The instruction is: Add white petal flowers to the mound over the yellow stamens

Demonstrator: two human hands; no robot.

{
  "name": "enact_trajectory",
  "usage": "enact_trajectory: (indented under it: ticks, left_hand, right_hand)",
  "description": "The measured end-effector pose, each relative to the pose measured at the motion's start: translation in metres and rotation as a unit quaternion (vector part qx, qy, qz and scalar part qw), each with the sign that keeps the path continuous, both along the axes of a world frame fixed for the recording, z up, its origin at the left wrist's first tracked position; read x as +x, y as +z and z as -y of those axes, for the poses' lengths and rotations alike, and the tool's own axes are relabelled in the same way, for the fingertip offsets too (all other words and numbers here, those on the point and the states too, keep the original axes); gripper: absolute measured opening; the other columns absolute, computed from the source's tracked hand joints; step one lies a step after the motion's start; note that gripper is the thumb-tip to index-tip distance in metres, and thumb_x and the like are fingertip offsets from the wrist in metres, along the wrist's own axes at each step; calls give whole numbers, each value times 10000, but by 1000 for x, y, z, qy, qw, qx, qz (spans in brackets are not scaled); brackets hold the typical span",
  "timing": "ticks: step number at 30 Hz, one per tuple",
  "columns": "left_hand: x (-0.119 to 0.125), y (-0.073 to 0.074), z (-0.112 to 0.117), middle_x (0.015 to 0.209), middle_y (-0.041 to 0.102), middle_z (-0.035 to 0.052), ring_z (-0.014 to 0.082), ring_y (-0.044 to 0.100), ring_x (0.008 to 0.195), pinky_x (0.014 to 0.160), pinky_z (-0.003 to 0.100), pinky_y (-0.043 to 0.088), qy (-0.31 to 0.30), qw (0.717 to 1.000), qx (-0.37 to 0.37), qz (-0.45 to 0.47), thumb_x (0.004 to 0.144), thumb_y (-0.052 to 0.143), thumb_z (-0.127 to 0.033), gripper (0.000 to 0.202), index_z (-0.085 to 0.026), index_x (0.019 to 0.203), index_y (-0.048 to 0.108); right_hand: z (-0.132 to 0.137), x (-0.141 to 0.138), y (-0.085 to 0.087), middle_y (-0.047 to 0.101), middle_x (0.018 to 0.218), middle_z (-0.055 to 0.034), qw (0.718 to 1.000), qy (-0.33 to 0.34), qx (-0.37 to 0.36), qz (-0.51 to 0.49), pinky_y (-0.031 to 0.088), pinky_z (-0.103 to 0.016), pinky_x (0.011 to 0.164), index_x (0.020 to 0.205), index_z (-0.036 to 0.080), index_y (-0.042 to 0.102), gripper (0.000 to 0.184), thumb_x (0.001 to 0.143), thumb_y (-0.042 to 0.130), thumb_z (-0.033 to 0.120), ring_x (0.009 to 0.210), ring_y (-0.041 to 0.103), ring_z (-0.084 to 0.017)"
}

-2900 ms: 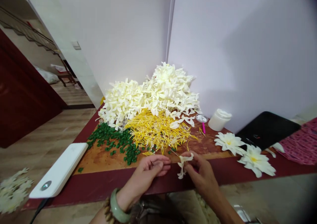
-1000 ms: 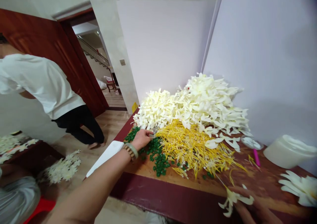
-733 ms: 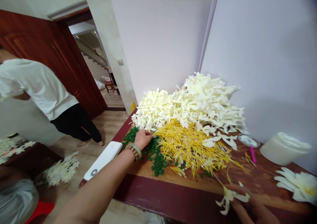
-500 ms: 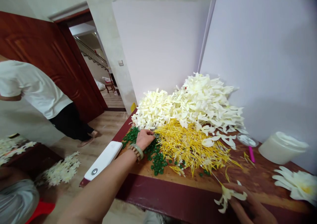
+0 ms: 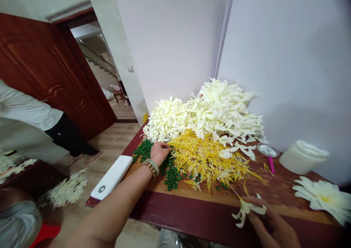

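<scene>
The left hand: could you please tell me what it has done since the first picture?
The left hand moved from the right hand forward to the green pieces beside the yellow strands. The right hand still holds its white petals; the petal heap stayed.

Tabletop (image 5: 208,213): varnished wood, glossy, scuffed rough in patches, dark red along the front edge. Power bank (image 5: 111,172) by the left edge: smooth white plastic. Tub (image 5: 303,157): matt plastic. Bangle (image 5: 152,167): polished stone. Petal (image 5: 246,208) at my right hand (image 5: 270,218): matt, papery.
</scene>
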State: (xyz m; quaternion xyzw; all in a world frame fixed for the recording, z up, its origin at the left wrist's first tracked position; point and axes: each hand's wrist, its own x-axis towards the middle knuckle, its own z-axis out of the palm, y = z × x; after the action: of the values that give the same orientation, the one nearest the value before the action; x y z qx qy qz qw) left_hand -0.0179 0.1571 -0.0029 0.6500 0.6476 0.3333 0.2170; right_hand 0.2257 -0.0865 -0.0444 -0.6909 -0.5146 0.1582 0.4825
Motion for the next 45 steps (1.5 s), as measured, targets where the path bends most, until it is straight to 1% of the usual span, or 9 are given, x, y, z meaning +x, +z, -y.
enact_trajectory:
  ticks: [7,11,13,17,20,25,37,40,45]
  left_hand:
    - [-28,-1,11,687,607,37,153,539,642,580,252,392,63,989,83,104,667,543,-269,150,-147,741,587]
    - [-33,8,42,768,627,43,114,538,586,512,214,395,54,969,79,228,703,534,-323,316,-148,965,514]
    - [-17,13,68,771,641,38,96,537,569,537,211,416,-9,949,31,312,660,607,-322,320,-148,923,555]
    - [38,17,116,744,678,80,108,576,575,554,214,435,-144,889,-163,402,616,676,-273,276,-102,829,633]
    - [70,15,133,695,678,74,91,572,538,510,185,419,-188,845,-231,445,628,674,-246,228,-96,799,653]
    - [79,18,139,712,689,87,81,574,547,543,177,440,-193,822,-247,476,631,679,-236,216,-89,789,681]
    - [69,17,140,772,675,87,100,603,650,645,194,459,-168,798,-278,508,667,665,-267,275,-89,875,634]
    - [70,17,145,785,678,67,98,598,652,637,195,446,-171,775,-305,527,635,696,-216,328,-135,937,598]
    - [74,16,157,705,651,55,115,577,626,606,212,417,-274,710,-368,535,675,660,-245,204,-114,832,649]
  right_hand:
    - [1,-14,16,647,661,-18,998,9,25,-59,482,-206,532,864,171,596,197,725,524,291,580,606,-160]
    - [-1,-17,21,587,628,-1,991,15,26,-129,441,-202,503,832,162,576,150,744,516,268,547,545,-130]
    - [-2,-20,24,561,612,10,987,26,21,-159,417,-193,479,843,163,568,144,753,512,260,525,518,-115]
    - [-4,-33,34,552,622,13,982,62,34,-174,400,-182,459,840,168,564,125,765,499,245,508,496,-100]
    - [-5,-43,41,577,654,3,986,95,47,-129,417,-186,495,834,173,573,118,777,483,223,542,518,-107]
    - [-7,-47,43,599,645,3,991,100,56,-70,422,-187,505,859,176,573,134,786,466,211,536,529,-112]
    - [-15,-49,40,591,625,2,988,110,48,-99,440,-191,527,860,165,555,129,800,452,213,578,557,-124]
    - [-17,-51,42,599,634,3,987,119,55,-89,448,-187,534,852,176,552,122,803,441,187,594,572,-124]
    - [-17,-60,41,650,873,-45,990,90,101,-47,492,-210,630,1023,196,484,224,807,435,159,716,626,-135]
